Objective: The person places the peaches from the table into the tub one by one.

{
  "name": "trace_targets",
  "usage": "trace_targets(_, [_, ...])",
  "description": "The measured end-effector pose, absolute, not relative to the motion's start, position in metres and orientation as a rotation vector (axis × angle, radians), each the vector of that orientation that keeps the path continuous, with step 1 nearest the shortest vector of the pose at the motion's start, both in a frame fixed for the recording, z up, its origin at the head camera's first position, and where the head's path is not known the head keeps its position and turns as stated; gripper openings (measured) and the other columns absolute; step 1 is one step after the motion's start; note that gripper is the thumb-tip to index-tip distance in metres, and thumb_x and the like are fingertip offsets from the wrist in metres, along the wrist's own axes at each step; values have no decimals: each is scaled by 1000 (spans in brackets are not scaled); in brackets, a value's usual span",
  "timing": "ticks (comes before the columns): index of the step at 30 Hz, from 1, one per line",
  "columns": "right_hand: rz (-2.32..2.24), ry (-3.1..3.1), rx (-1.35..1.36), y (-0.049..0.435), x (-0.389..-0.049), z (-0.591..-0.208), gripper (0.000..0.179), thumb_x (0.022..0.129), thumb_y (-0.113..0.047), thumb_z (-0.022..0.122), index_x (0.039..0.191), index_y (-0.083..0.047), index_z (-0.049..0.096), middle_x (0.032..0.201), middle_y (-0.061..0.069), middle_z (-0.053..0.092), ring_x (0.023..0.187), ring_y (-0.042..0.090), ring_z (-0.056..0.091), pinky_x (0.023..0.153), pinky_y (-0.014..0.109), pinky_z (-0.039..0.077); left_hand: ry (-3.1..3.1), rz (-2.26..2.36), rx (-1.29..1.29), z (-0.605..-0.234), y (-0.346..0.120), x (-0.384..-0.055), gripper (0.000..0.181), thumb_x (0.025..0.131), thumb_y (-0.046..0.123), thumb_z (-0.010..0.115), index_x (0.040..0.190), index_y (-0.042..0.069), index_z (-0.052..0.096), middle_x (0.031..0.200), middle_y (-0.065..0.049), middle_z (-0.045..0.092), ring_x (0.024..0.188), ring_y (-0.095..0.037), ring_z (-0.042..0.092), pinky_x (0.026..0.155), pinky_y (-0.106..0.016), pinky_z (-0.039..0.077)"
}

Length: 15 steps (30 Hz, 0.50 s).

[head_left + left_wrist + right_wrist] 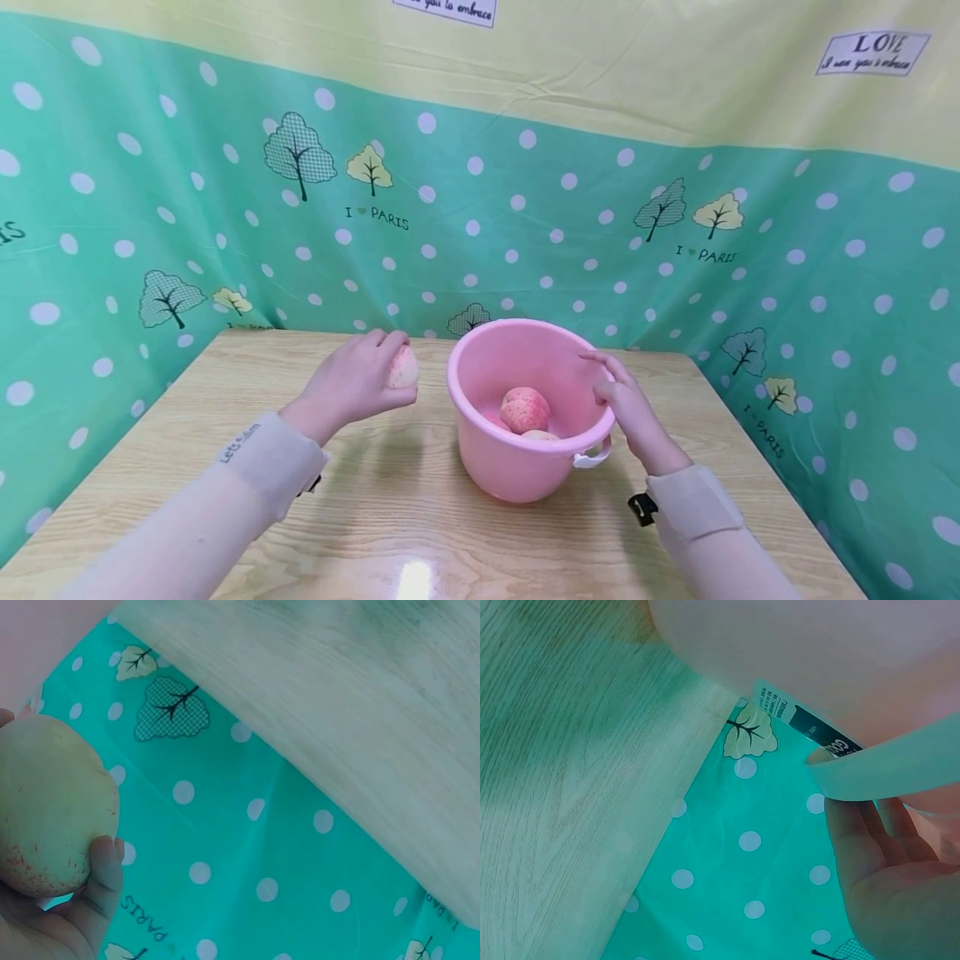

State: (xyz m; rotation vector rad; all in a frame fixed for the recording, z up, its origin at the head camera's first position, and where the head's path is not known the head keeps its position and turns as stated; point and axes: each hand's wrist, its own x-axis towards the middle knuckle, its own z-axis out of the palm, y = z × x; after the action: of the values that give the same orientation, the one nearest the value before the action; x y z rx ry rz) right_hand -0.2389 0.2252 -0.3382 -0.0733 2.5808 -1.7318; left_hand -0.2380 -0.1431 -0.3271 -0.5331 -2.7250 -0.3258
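A pale peach [403, 367] with red speckles is held in my left hand [358, 379], to the left of the pink bucket [517, 467] and above the table. In the left wrist view the thumb presses against the side of the peach [56, 810]. My right hand [632, 408] grips the bucket's right rim; a finger and the thumb show at the inner side. The right wrist view has the other fingers [881, 832] behind a band of the bucket. Inside the bucket lie a red peach [524, 410] and a paler one [538, 435], partly hidden by the front wall.
The bucket stands tilted toward me on a wooden table [360, 533]. Its white handle mount [592, 455] sticks out at the front right. A green polka-dot cloth [420, 250] hangs behind the table and along both sides. A label [802, 720] is stuck on the bucket's outside.
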Motion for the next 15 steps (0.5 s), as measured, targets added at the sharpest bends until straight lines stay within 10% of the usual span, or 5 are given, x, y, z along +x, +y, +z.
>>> trace_targets(15, [-1713,2579,-81,226,-240,-338,69,78,2,39,147,-8,39,154,18,30,121,35,41,75,28,42,-2701,-306,-554,-318,-143,-234,60,73,41,68,124,11,57,107,-10,62,87,-27,58,69,-42,54])
